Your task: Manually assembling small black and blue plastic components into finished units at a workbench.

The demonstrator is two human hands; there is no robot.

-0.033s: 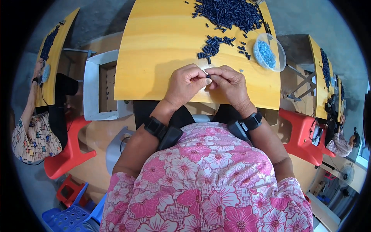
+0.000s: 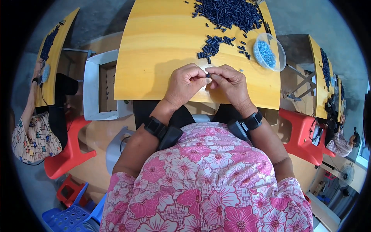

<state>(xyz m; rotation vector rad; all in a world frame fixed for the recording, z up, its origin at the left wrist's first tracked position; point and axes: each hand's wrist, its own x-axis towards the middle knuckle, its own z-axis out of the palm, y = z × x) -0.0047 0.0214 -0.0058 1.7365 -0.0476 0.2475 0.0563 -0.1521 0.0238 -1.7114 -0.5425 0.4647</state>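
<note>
Near the front edge of the yellow table, my left hand (image 2: 186,85) pinches a small black cylindrical piece (image 2: 208,75) between thumb and forefinger. My right hand (image 2: 230,86) meets it from the other side, its thumb and forefinger pressed together at the same piece; whatever they grip is too small and hidden to name. A small cluster of black cylindrical pieces (image 2: 210,47) lies just beyond my fingers. To the right stands a clear round tub (image 2: 281,54) holding small light-blue translucent bits (image 2: 266,54). One tiny clear bit (image 2: 241,70) rests on the tabletop beside my right hand.
A large heap of black pieces (image 2: 230,14) covers the far right of the yellow table (image 2: 154,42). An open white-sided box (image 2: 92,87) stands left of the table. Red stools (image 2: 303,135) are at both sides. Other people sit at side tables (image 2: 49,77) with similar heaps.
</note>
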